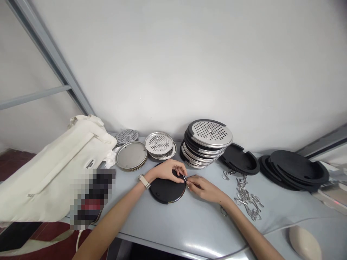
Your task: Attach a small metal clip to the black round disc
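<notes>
A black round disc (167, 190) lay flat on the grey desk (173, 224), close to the person's side and in front of the stacked metalware. The left hand (168, 170) rested on the far edge of the disc, a watch (144, 181) on its wrist, and its fingers (181, 171) were curled down onto the disc's right rim, pressed closed there. The right hand (204, 187) came in from the right, its fingers (193, 183) pinched shut on a small metal clip (185, 179) held right at the rim where the two hands met; whether the clip was already hooked onto the disc could not be told. Behind the hands stood a tall stack of perforated steel plates with black rims (206, 143), leaning slightly, and to its left a smaller perforated tray (159, 143), a plain steel lid (131, 155) and another small perforated piece (127, 136) farther back. To the right of the tall stack lay a black ring-shaped holder (240, 159), and farther right a pile of more black discs (294, 169). Between the right forearm and those piles a loose heap of metal clips (248, 196) was spread over the desk. A cream cloth bag (54, 169) slumped across the left end of the desk, with a blurred-out item just beside it. A pale oval object (305, 242) sat near the lower right corner, well apart from the hands.
</notes>
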Demonstrator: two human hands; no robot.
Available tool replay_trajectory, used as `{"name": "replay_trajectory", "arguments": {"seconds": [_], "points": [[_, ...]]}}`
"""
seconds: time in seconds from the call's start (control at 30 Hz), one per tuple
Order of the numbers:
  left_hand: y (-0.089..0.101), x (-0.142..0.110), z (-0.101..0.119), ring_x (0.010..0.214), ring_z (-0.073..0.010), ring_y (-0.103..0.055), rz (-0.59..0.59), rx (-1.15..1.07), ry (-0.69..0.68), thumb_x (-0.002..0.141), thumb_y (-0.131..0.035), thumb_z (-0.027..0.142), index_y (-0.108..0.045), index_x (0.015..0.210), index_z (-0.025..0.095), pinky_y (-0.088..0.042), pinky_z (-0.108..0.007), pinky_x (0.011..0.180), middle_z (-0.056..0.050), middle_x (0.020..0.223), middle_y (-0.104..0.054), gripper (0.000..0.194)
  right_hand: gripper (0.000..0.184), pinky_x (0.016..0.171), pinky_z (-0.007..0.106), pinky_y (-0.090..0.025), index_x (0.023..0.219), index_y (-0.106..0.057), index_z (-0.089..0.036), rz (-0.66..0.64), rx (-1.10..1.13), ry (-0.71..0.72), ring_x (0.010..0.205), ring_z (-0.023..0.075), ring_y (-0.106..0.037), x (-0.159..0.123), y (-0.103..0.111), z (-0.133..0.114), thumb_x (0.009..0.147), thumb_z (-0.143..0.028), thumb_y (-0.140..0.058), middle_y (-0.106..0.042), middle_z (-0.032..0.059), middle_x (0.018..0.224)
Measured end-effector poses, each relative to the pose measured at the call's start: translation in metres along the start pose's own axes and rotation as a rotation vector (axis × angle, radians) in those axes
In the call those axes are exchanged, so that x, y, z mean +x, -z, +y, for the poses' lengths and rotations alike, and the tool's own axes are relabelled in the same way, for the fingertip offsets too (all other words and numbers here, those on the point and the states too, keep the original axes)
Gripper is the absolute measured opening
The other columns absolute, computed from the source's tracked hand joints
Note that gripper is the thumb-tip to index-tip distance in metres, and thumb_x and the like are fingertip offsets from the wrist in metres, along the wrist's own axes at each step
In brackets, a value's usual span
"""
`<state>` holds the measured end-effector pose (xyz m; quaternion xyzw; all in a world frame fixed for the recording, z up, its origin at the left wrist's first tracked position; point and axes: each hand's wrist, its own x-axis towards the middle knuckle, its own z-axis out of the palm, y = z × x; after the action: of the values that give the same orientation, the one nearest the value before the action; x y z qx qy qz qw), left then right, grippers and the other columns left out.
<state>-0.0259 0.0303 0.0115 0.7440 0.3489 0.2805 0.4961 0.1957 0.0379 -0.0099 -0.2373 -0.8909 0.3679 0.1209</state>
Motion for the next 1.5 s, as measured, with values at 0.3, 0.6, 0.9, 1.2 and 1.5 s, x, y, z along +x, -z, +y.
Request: {"name": "replay_trajectory", "arguments": {"seconds": [0.3, 0.6, 0.9, 1.2, 1.5], "points": [[0.0002, 0.0009, -0.0004, 0.079, -0.0122, -0.061, 0.003, 0.011, -0.002, 0.066, -0.073, 0.015, -0.069, 0.092, 0.013, -0.048, -0.023, 0.074, -0.005, 0.087, -0.069, 0.026, 0.041, 0.067, 0.027, -0.041, 0.070, -0.052, -0.018, 0.013, 0.002, -0.011, 0.065, 0.0149, -0.050, 0.0010, -0.0020, 0.0003, 0.100, -0.037, -0.030, -0.053, 0.0003, 0.065], [-0.0005, 0.0008, -0.0015, 0.080, -0.0132, -0.063, 0.003, 0.002, 0.009, 0.067, -0.072, 0.015, -0.069, 0.093, 0.013, -0.049, -0.024, 0.075, -0.006, 0.089, -0.070, 0.027, 0.037, 0.061, 0.023, -0.039, 0.077, -0.053, -0.017, 0.030, 0.092, -0.038, 0.064, 0.0127, -0.049, 0.0004, -0.0030, -0.0004, 0.100, -0.037, -0.032, -0.053, -0.0003, 0.069], [-0.0001, 0.0006, -0.0007, 0.080, -0.0131, -0.063, -0.009, -0.013, -0.006, 0.069, -0.073, 0.018, -0.069, 0.093, 0.012, -0.050, -0.024, 0.076, -0.007, 0.090, -0.070, 0.026, 0.040, 0.063, 0.024, -0.039, 0.077, -0.056, -0.016, 0.030, 0.098, -0.049, 0.064, 0.0127, -0.051, 0.0008, -0.0048, 0.0008, 0.100, -0.040, -0.033, -0.057, 0.0005, 0.071], [0.0005, 0.0010, -0.0008, 0.079, -0.0126, -0.062, -0.020, -0.024, -0.010, 0.068, -0.073, 0.017, -0.069, 0.093, 0.012, -0.049, -0.024, 0.076, -0.006, 0.089, -0.069, 0.025, 0.042, 0.058, 0.023, -0.036, 0.072, -0.054, -0.016, 0.023, 0.092, -0.066, 0.060, 0.0111, -0.046, 0.0014, -0.0035, -0.0023, 0.099, -0.040, -0.034, -0.050, -0.0012, 0.065], [0.0009, 0.0005, -0.0009, 0.080, -0.0129, -0.063, -0.031, -0.040, -0.005, 0.069, -0.073, 0.018, -0.069, 0.092, 0.012, -0.050, -0.025, 0.077, -0.006, 0.088, -0.069, 0.025, 0.039, 0.057, 0.022, -0.035, 0.072, -0.053, -0.016, 0.016, 0.100, -0.059, 0.059, 0.0106, -0.044, 0.0019, -0.0042, -0.0021, 0.099, -0.038, -0.035, -0.050, -0.0012, 0.065]]}}
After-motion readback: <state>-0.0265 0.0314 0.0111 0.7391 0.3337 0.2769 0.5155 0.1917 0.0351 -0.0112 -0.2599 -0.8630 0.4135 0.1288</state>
